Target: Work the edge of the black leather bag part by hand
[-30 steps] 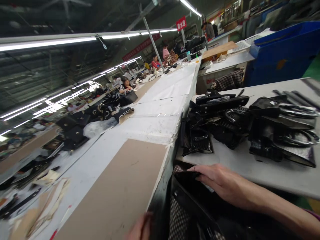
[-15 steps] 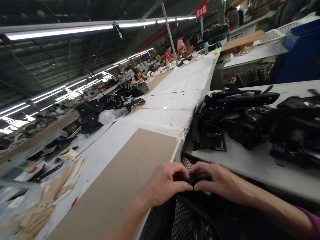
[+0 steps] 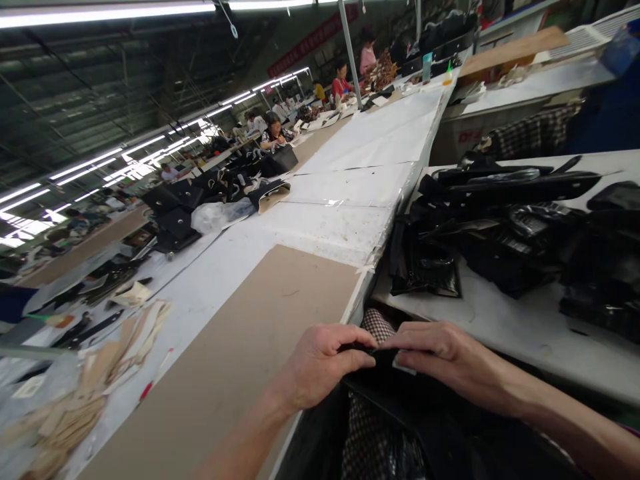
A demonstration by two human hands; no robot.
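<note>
Both of my hands pinch the upper edge of a black bag-like piece (image 3: 405,393) over my lap, right of the board's edge. My left hand (image 3: 325,363) has thumb and fingers closed on that edge. Close beside it, my right hand (image 3: 440,353) grips the same edge, fingertips nearly meeting the left ones. A small pale patch shows under the right thumb. The lower part of the black piece is dark, so its full shape cannot be made out. Checked cloth (image 3: 375,433) shows below and behind it.
A beige board (image 3: 240,347) lies on the long white table (image 3: 350,213). Black pieces in plastic (image 3: 500,247) cover the right-hand table. Tan strips (image 3: 95,387) and a red-tipped pen (image 3: 146,391) lie left. Black bags (image 3: 175,227) are piled farther back, where people sit.
My fingers have flattened and drawn slightly apart along the black edge, showing more of it between them. The camera view has tilted down a little.
</note>
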